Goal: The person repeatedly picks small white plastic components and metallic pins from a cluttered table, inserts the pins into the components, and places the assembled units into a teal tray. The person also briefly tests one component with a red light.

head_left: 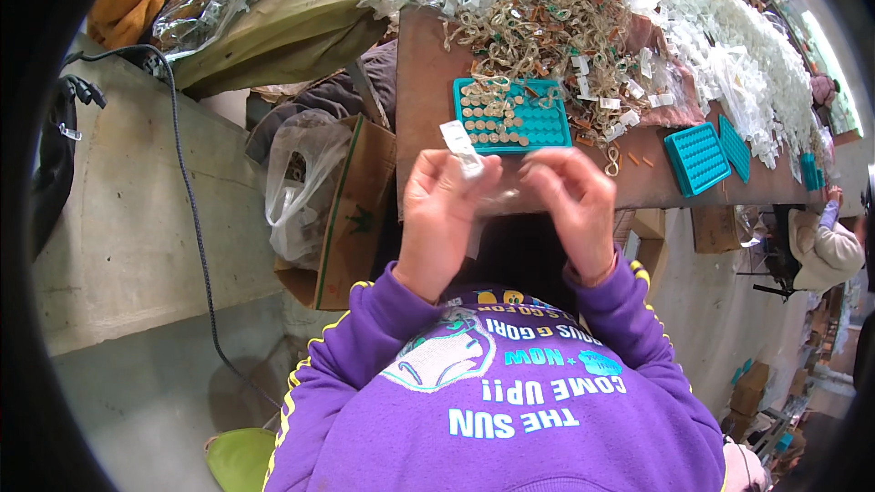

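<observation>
My left hand point(439, 219) is closed on a small white label card point(462, 148), which sticks up past the fingertips. Close by on the right, my right hand point(576, 208) has its fingers curled in toward the left one. Motion blurs those fingertips, and what they pinch, if anything, is hidden. Something thin and clear, perhaps plastic film point(499, 202), shows faintly between the hands. Just beyond them lies a teal tray point(544, 134) with rows of hollows. Round beige discs point(492, 138) fill part of its left side, and some corded pieces rest over its far left corner.
A heap of beige cords point(547, 23) with small tags covers the brown table point(424, 82). Two more teal trays point(697, 159) lie at the right, beside a mound of clear plastic pieces point(720, 27). A cardboard box point(357, 210) holding a plastic bag stands left. Another person point(825, 241) sits far right.
</observation>
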The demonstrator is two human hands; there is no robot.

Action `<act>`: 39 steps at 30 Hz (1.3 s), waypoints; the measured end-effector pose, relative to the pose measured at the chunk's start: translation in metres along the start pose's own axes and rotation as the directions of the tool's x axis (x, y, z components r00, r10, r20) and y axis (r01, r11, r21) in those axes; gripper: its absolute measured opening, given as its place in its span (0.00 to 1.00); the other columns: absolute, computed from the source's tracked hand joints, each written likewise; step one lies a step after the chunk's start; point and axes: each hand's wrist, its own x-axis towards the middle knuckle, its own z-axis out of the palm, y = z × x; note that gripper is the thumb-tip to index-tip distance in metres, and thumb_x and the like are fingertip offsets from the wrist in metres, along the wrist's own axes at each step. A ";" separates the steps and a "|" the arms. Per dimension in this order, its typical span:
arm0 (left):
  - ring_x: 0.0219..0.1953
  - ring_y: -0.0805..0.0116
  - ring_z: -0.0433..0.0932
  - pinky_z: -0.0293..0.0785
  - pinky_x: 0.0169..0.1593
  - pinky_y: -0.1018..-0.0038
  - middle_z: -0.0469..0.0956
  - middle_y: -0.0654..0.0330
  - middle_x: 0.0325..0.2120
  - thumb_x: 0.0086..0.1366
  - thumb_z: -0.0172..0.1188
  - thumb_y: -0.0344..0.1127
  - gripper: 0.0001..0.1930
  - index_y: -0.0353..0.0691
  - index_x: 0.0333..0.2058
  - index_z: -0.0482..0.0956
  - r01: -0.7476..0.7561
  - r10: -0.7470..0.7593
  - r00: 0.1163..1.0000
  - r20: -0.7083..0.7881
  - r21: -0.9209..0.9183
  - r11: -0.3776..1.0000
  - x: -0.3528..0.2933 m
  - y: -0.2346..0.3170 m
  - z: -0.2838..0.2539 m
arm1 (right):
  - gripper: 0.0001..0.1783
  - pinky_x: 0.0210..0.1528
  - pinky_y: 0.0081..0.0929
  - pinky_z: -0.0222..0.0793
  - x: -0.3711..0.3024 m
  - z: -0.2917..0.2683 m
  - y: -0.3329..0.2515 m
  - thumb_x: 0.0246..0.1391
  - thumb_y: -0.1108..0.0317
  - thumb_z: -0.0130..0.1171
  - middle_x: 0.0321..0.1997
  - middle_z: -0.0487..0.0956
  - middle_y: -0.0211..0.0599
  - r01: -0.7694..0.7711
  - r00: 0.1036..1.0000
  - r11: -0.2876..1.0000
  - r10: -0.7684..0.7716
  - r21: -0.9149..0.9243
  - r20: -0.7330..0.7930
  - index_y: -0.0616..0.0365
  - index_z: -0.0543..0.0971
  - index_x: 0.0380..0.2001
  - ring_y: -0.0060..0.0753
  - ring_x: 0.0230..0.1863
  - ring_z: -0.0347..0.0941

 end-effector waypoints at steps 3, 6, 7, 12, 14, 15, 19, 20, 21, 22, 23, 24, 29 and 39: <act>0.38 0.71 0.78 0.75 0.42 0.76 0.78 0.57 0.38 0.71 0.53 0.33 0.07 0.39 0.43 0.68 0.039 -0.036 0.998 0.042 -0.078 0.996 0.011 0.002 -0.015 | 0.07 0.41 0.34 0.70 0.029 -0.010 0.011 0.48 0.68 0.66 0.32 0.78 0.33 0.272 0.941 0.702 -0.336 -0.658 0.032 0.54 0.82 0.32 0.38 0.36 0.74; 0.33 0.76 0.75 0.70 0.37 0.81 0.77 0.59 0.37 0.72 0.52 0.33 0.07 0.39 0.44 0.68 0.049 -0.041 0.994 0.105 -0.077 0.996 0.019 0.000 -0.022 | 0.08 0.44 0.37 0.67 0.038 -0.006 0.022 0.46 0.64 0.67 0.32 0.76 0.32 0.338 0.913 0.560 -0.390 -0.757 0.119 0.51 0.82 0.30 0.41 0.39 0.72; 0.32 0.77 0.73 0.69 0.36 0.81 0.77 0.59 0.37 0.72 0.53 0.33 0.07 0.39 0.44 0.68 0.040 -0.036 0.996 0.076 -0.043 0.998 0.021 -0.002 -0.022 | 0.08 0.45 0.36 0.67 0.038 -0.004 0.024 0.46 0.63 0.67 0.32 0.76 0.31 0.333 0.920 0.559 -0.368 -0.759 0.132 0.51 0.82 0.30 0.39 0.39 0.72; 0.29 0.78 0.70 0.67 0.32 0.83 0.77 0.58 0.37 0.72 0.52 0.34 0.07 0.39 0.44 0.69 0.072 -0.065 0.986 0.150 -0.041 0.997 0.031 -0.002 -0.018 | 0.06 0.43 0.36 0.69 0.045 -0.005 0.029 0.47 0.68 0.66 0.31 0.78 0.33 0.416 0.893 0.612 -0.413 -0.672 0.177 0.55 0.79 0.28 0.40 0.37 0.74; 0.23 0.81 0.65 0.61 0.25 0.88 0.77 0.56 0.37 0.73 0.50 0.34 0.07 0.39 0.44 0.70 0.075 -0.073 0.993 0.088 -0.023 0.997 0.030 -0.004 -0.015 | 0.05 0.39 0.35 0.71 0.052 -0.009 0.028 0.47 0.71 0.64 0.31 0.78 0.36 0.328 0.941 0.765 -0.314 -0.554 0.125 0.57 0.78 0.29 0.42 0.34 0.76; 0.24 0.79 0.66 0.62 0.26 0.87 0.77 0.56 0.37 0.73 0.50 0.35 0.07 0.39 0.44 0.70 0.087 -0.087 0.993 0.075 -0.002 0.996 0.031 -0.004 -0.014 | 0.05 0.37 0.35 0.72 0.057 -0.010 0.027 0.48 0.73 0.64 0.30 0.79 0.38 0.272 0.962 0.831 -0.255 -0.485 0.103 0.58 0.78 0.29 0.43 0.33 0.77; 0.31 0.72 0.76 0.71 0.33 0.80 0.79 0.51 0.39 0.71 0.54 0.34 0.07 0.40 0.44 0.70 0.145 -0.140 0.979 0.151 -0.026 0.989 0.032 -0.003 -0.016 | 0.06 0.35 0.35 0.73 0.075 -0.012 0.024 0.47 0.75 0.62 0.31 0.78 0.43 0.363 0.929 0.742 -0.238 -0.564 0.285 0.60 0.79 0.31 0.46 0.32 0.77; 0.34 0.69 0.79 0.75 0.36 0.77 0.79 0.50 0.39 0.70 0.55 0.33 0.07 0.41 0.44 0.70 0.152 -0.142 0.971 0.192 -0.039 0.988 0.034 -0.002 -0.017 | 0.06 0.35 0.36 0.73 0.078 -0.013 0.023 0.47 0.75 0.62 0.30 0.78 0.43 0.382 0.919 0.710 -0.225 -0.592 0.324 0.60 0.79 0.31 0.46 0.32 0.77; 0.34 0.69 0.79 0.75 0.36 0.77 0.79 0.50 0.39 0.70 0.54 0.34 0.07 0.40 0.44 0.70 0.147 -0.140 0.972 0.187 -0.028 0.989 0.033 -0.002 -0.018 | 0.05 0.36 0.36 0.73 0.079 -0.013 0.023 0.47 0.75 0.62 0.30 0.78 0.42 0.412 0.905 0.677 -0.226 -0.609 0.361 0.60 0.80 0.31 0.46 0.32 0.77; 0.35 0.70 0.78 0.75 0.37 0.78 0.79 0.51 0.38 0.71 0.54 0.34 0.07 0.40 0.44 0.70 0.136 -0.132 0.975 0.176 -0.008 0.991 0.033 -0.003 -0.018 | 0.05 0.36 0.36 0.73 0.079 -0.013 0.023 0.46 0.74 0.63 0.30 0.77 0.42 0.397 0.910 0.687 -0.210 -0.609 0.357 0.60 0.80 0.30 0.46 0.32 0.77; 0.35 0.70 0.78 0.76 0.38 0.78 0.79 0.52 0.38 0.71 0.53 0.35 0.07 0.40 0.44 0.70 0.128 -0.129 0.976 0.177 0.014 0.992 0.033 -0.003 -0.019 | 0.05 0.36 0.37 0.73 0.080 -0.012 0.024 0.46 0.74 0.63 0.30 0.77 0.42 0.391 0.913 0.697 -0.209 -0.601 0.352 0.60 0.80 0.29 0.46 0.32 0.77; 0.35 0.70 0.78 0.76 0.39 0.77 0.79 0.52 0.38 0.71 0.53 0.35 0.07 0.40 0.44 0.70 0.117 -0.117 0.978 0.173 0.012 0.993 0.033 -0.004 -0.019 | 0.04 0.36 0.37 0.73 0.080 -0.011 0.024 0.46 0.74 0.63 0.29 0.77 0.41 0.386 0.914 0.707 -0.209 -0.592 0.347 0.60 0.80 0.28 0.46 0.32 0.77; 0.37 0.68 0.80 0.78 0.42 0.74 0.80 0.52 0.38 0.71 0.54 0.34 0.07 0.40 0.44 0.70 0.106 -0.102 0.976 0.194 -0.012 0.994 0.032 -0.005 -0.019 | 0.04 0.34 0.34 0.74 0.078 -0.007 0.013 0.46 0.75 0.63 0.30 0.78 0.41 0.338 0.930 0.773 -0.185 -0.537 0.319 0.59 0.80 0.29 0.44 0.31 0.77; 0.36 0.70 0.80 0.79 0.42 0.74 0.80 0.57 0.38 0.68 0.57 0.30 0.05 0.40 0.41 0.72 0.068 -0.078 0.986 0.146 0.075 0.995 0.031 -0.008 -0.015 | 0.10 0.30 0.29 0.74 0.042 0.012 -0.028 0.44 0.78 0.64 0.31 0.75 0.37 0.560 0.828 0.689 -0.441 -0.461 0.346 0.58 0.77 0.33 0.39 0.30 0.77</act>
